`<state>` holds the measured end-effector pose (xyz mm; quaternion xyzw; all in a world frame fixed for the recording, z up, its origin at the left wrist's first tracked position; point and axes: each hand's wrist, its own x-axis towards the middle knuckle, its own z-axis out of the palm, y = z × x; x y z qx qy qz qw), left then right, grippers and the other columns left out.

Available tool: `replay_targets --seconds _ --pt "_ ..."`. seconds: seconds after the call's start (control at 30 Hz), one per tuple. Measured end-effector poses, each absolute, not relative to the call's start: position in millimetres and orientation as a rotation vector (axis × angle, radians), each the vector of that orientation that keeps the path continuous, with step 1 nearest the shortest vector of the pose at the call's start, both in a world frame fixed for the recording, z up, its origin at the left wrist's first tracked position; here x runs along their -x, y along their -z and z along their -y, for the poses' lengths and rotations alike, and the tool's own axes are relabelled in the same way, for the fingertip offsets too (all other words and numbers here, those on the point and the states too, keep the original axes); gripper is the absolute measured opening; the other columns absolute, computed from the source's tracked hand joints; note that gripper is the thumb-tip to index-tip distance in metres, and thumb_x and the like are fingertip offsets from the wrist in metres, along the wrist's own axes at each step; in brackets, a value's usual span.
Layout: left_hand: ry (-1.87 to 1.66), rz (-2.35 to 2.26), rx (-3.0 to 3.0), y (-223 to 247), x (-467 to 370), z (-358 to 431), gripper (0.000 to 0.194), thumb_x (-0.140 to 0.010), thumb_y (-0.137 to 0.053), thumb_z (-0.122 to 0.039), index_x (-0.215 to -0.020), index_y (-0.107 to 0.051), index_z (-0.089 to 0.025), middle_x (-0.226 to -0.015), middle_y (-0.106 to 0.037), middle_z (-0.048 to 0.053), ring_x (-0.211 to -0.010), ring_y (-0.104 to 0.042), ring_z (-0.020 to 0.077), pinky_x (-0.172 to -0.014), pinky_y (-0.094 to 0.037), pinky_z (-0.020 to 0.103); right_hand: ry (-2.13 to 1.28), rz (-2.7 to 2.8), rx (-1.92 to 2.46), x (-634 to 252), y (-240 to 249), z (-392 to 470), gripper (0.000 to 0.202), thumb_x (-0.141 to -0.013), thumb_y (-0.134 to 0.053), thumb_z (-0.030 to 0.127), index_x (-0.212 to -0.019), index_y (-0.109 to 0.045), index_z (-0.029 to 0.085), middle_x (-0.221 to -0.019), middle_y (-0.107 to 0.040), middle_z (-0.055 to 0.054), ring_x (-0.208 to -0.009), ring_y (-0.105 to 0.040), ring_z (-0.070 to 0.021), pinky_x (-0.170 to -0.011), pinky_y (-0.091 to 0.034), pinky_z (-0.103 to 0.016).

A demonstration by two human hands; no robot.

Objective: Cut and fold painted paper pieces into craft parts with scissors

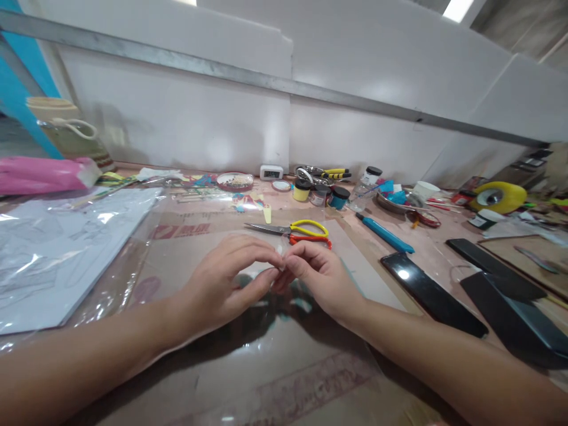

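Note:
My left hand (pixel 235 269) and my right hand (pixel 317 278) meet at the fingertips over the plastic-covered table. The thumb and index finger of each are pinched together. Something tiny and whitish shows at the fingertips, too small and blurred to name. Just beyond them lies a pair of scissors (pixel 276 229) with one yellow and one red handle, blades pointing left. Its red handle is partly behind my right fingers. Under the clear plastic by my right hand is a pale sheet (pixel 368 272).
Drawings under plastic (pixel 84 254) lie left, near a pink pouch (pixel 44 175). Small paint jars (pixel 302 189), a dish of beads (pixel 235 180) and a digital clock (pixel 271 172) line the back. Rightward are a blue cutter (pixel 385 232), a phone (pixel 432 293) and a yellow tape measure (pixel 499 197).

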<state>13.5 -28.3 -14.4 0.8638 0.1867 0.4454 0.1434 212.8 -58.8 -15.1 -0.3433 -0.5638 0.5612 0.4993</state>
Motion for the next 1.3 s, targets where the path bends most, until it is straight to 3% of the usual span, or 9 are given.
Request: replay_targets --seconds 0.77,0.97,1.17,1.3 --pt "-1.35 -0.559 -2.567 12.5 -12.9 27.8 0.011 -0.092 -0.064 -0.015 -0.101 -0.066 -0.021 -0.097 -0.075 0.003 -0.095 -0.069 0.0175 -0.088 -0.053 0.031 -1.363 1.379 0.913 -211.5 16.6 59.8 0.034 -0.082 -0.079 0.049 -0.083 -0.062 0.019 -0.071 -0.068 0.001 -0.065 -0.069 -0.0138 -0.062 -0.059 -0.027" --pt "-1.329 -0.559 -2.719 11.9 -13.9 29.1 0.006 -0.092 -0.066 -0.016 -0.092 -0.061 -0.02 -0.098 -0.073 0.003 -0.094 -0.068 0.017 -0.088 -0.051 0.031 -1.354 1.363 0.933 -209.1 14.9 61.0 0.032 -0.081 -0.08 0.046 -0.082 -0.062 0.02 -0.07 -0.067 0.002 -0.065 -0.069 -0.013 -0.064 -0.059 -0.027" --pt "-1.252 -0.566 -2.447 9.6 -14.8 30.4 0.009 -0.091 -0.062 -0.014 -0.089 -0.056 -0.021 -0.096 -0.071 0.0 -0.09 -0.067 0.0129 -0.084 -0.052 0.026 -1.372 1.384 0.886 -211.7 14.6 60.8 0.033 -0.082 -0.079 0.047 -0.082 -0.061 0.02 -0.071 -0.067 0.002 -0.065 -0.07 -0.0138 -0.066 -0.06 -0.028" --pt "-1.231 -0.6 -2.385 10.3 -15.0 30.6 0.012 -0.09 -0.059 -0.013 -0.098 -0.059 -0.022 -0.098 -0.071 0.002 -0.091 -0.068 0.0145 -0.084 -0.055 0.029 -1.375 1.376 0.874 -212.7 15.4 60.4 0.031 -0.083 -0.079 0.045 -0.083 -0.062 0.02 -0.072 -0.068 0.002 -0.065 -0.07 -0.0131 -0.066 -0.059 -0.027"
